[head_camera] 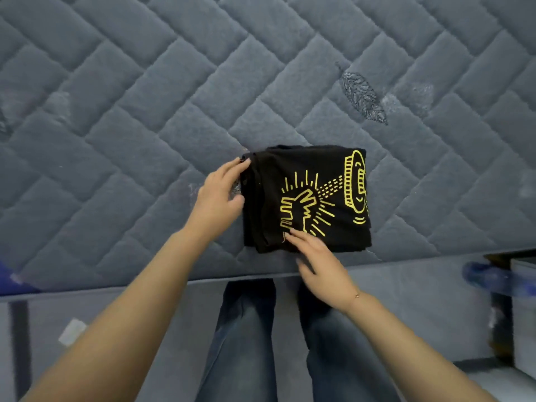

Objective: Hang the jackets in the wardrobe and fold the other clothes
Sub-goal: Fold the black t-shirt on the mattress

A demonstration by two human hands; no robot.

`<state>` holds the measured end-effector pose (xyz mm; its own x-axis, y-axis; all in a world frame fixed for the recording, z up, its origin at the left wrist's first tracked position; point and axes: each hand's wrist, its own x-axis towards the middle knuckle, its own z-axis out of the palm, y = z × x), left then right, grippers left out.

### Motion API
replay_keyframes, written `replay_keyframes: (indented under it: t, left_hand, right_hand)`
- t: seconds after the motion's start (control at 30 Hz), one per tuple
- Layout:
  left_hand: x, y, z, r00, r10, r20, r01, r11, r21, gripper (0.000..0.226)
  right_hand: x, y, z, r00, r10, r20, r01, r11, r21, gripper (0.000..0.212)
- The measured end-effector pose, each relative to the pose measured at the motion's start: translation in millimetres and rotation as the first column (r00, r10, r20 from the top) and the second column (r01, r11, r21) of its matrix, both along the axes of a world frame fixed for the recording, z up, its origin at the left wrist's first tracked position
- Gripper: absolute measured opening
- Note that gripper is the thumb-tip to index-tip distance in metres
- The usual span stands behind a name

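A black T-shirt [307,175] with a yellow line drawing lies folded into a compact rectangle near the front edge of the grey quilted mattress [174,97]. My left hand [217,195] rests against the shirt's left edge, fingers straight and touching the fold. My right hand [319,259] lies at the shirt's near edge, its straight fingertips on the fabric beside the yellow print. Neither hand curls round the cloth.
The mattress stretches far to the left, right and back, with a worn patch [362,97] at the right. My legs in blue jeans [246,329] stand at the mattress side. A blue object [490,277] and a pale box [525,314] sit low right.
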<state>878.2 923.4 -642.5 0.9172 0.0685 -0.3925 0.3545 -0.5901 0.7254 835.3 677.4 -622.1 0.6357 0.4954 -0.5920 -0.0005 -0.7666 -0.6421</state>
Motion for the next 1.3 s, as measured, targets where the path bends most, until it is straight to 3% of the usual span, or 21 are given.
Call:
replay_keyframes:
  t: [0.1, 0.2, 0.27, 0.37, 0.43, 0.57, 0.7, 0.77, 0.8, 0.83, 0.9, 0.97, 1.0, 1.03, 1.1, 1.17, 1.3]
  left_hand:
    - [-32.4, -27.7, 5.2, 0.897, 0.392, -0.203, -0.426, 0.89, -0.165, 0.069]
    - [-47.5, -63.2, -5.7, 0.707, 0.53, -0.468, -0.653, 0.743, -0.146, 0.1]
    - [-46.9, -87.1, -21.9, 0.657, 0.556, -0.509, -0.675, 0.735, -0.069, 0.108]
    - [-45.6, -111.1, -50.3, 0.759, 0.55, -0.348, -0.486, 0.835, 0.26, 0.1]
    - [-45.3, -115.4, -67.3, 0.822, 0.529, -0.211, -0.409, 0.805, 0.429, 0.086]
    - [-45.0, -117.1, -92.0, 0.821, 0.568, -0.057, -0.466, 0.724, 0.509, 0.064]
    - [-38.9, -113.3, -87.5, 0.791, 0.599, -0.125, -0.481, 0.735, 0.479, 0.061]
    - [-37.5, -115.0, -76.1, 0.712, 0.685, -0.157, -0.571, 0.694, 0.438, 0.062]
    - [-37.5, -121.2, -68.4, 0.624, 0.77, -0.134, -0.672, 0.616, 0.411, 0.064]
    - [-38.8, -131.4, -61.4, 0.488, 0.87, -0.074, -0.794, 0.478, 0.376, 0.066]
    - [-43.1, -161.6, -49.0, 0.092, 0.995, 0.04, -0.971, 0.081, 0.225, 0.072]
    - [-46.7, -195.7, -40.7, -0.257, 0.959, -0.123, -0.966, -0.259, -0.001, 0.081]
    - [-46.9, -214.3, -38.9, -0.339, 0.892, -0.298, -0.923, -0.377, -0.077, 0.087]
    - [-44.9, -233.1, -37.9, -0.353, 0.812, -0.465, -0.88, -0.457, -0.128, 0.091]
    - [-35.8, -268.3, -37.4, -0.259, 0.722, -0.641, -0.853, -0.482, -0.199, 0.093]
    - [-24.1, -290.1, -45.6, -0.204, 0.753, -0.626, -0.87, -0.432, -0.236, 0.094]
    - [-8.7, -287.6, -67.8, -0.187, 0.824, -0.535, -0.886, -0.377, -0.27, 0.084]
  right_hand:
    - [45.3, -22.1, 10.1, 0.96, 0.036, 0.279, -0.028, 0.999, -0.035, 0.047]
    - [96.9, -24.7, -1.4, 0.83, 0.264, 0.491, -0.224, 0.964, -0.14, 0.051]
    - [124.5, -20.0, -21.7, 0.713, 0.467, 0.523, -0.409, 0.883, -0.232, 0.061]
    - [162.2, -23.6, -65.3, 0.44, 0.718, 0.539, -0.674, 0.661, -0.329, 0.069]
    - [185.1, -30.8, -92.9, 0.293, 0.789, 0.541, -0.755, 0.538, -0.375, 0.069]
    - [198.7, -34.1, -123.1, 0.234, 0.795, 0.56, -0.752, 0.513, -0.414, 0.063]
    - [196.3, -28.1, -115.2, 0.282, 0.806, 0.521, -0.783, 0.507, -0.361, 0.064]
    - [202.5, -26.1, -102.1, 0.369, 0.796, 0.48, -0.816, 0.525, -0.243, 0.067]
    - [207.2, -25.2, -93.5, 0.443, 0.776, 0.45, -0.82, 0.553, -0.146, 0.067]
    - [212.7, -25.6, -84.1, 0.535, 0.734, 0.418, -0.796, 0.604, -0.04, 0.065]
    - [227.6, -29.2, -66.9, 0.716, 0.593, 0.368, -0.669, 0.734, 0.118, 0.055]
    - [247.0, -32.7, -57.5, 0.828, 0.493, 0.268, -0.534, 0.838, 0.107, 0.048]
    - [255.5, -33.1, -54.9, 0.87, 0.465, 0.165, -0.48, 0.875, 0.063, 0.047]
    - [262.1, -32.2, -53.6, 0.9, 0.435, 0.027, -0.436, 0.9, 0.021, 0.048]
    - [270.5, -26.7, -54.2, 0.902, 0.382, -0.204, -0.397, 0.917, -0.04, 0.048]
    - [276.4, -15.7, -58.5, 0.882, 0.383, -0.275, -0.412, 0.91, -0.053, 0.054]
    - [270.9, 18.2, -70.9, 0.775, 0.478, -0.414, -0.557, 0.826, -0.09, 0.074]
